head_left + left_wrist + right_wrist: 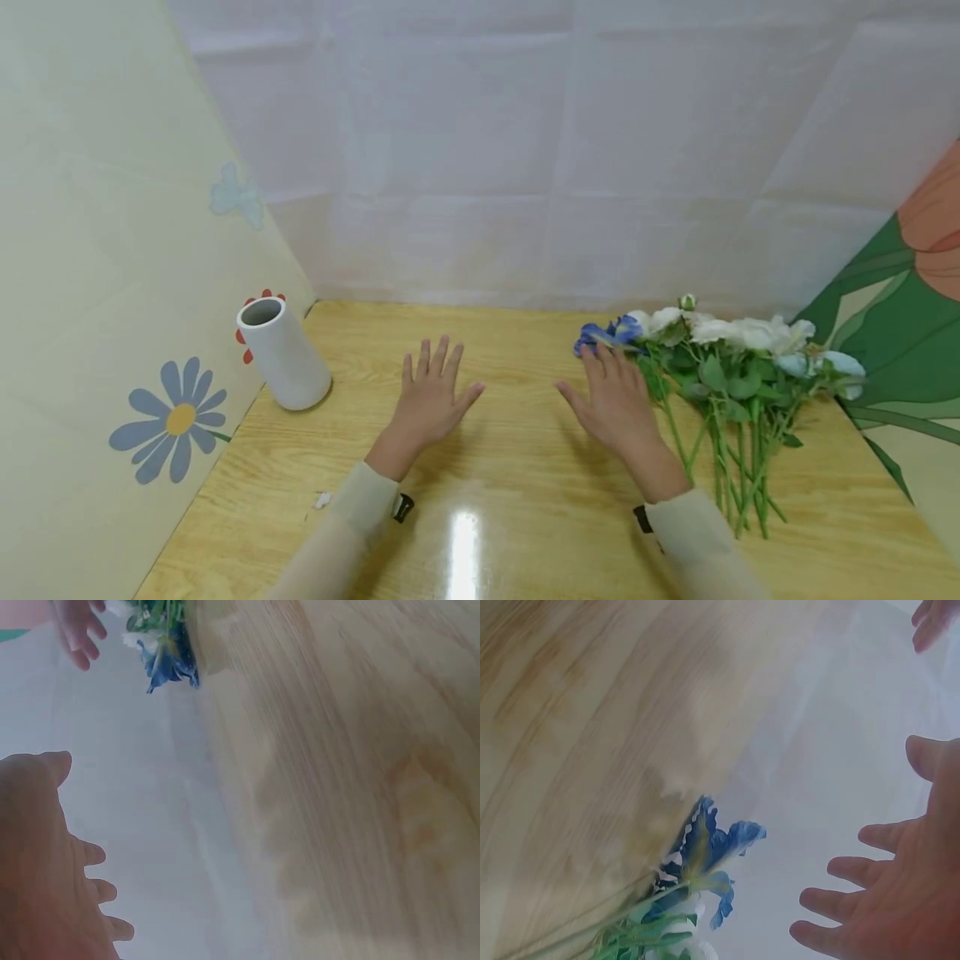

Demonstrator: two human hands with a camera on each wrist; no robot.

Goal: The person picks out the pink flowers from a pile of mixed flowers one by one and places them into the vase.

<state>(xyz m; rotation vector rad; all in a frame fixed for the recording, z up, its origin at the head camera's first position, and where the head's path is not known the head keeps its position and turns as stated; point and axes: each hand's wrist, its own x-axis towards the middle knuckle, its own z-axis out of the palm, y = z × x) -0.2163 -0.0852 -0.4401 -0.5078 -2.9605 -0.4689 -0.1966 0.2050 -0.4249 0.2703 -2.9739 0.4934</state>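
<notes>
Both hands are held palm down above the table, fingers straight and spread, with nothing in them. My left hand [429, 407] is left of the table's middle, to the right of a white vase [287, 354]. The vase is a plain cylinder, upright, its mouth showing no stems. My right hand [617, 402] is nearest a bunch of flowers [738, 375] lying at the right; its fingertips overlap a blue iris [609, 332] in the head view. In the right wrist view the iris [705, 851] is seen apart from the fingers. White and pale blue blooms lie with it, green stems pointing toward the front.
The wood-grain table [525, 475] has a white cloth [465, 167] behind it. A panel with a printed blue daisy [176, 421] borders the left side, and one with large printed leaves [900, 308] the right. A small white scrap [322, 500] is near the left sleeve.
</notes>
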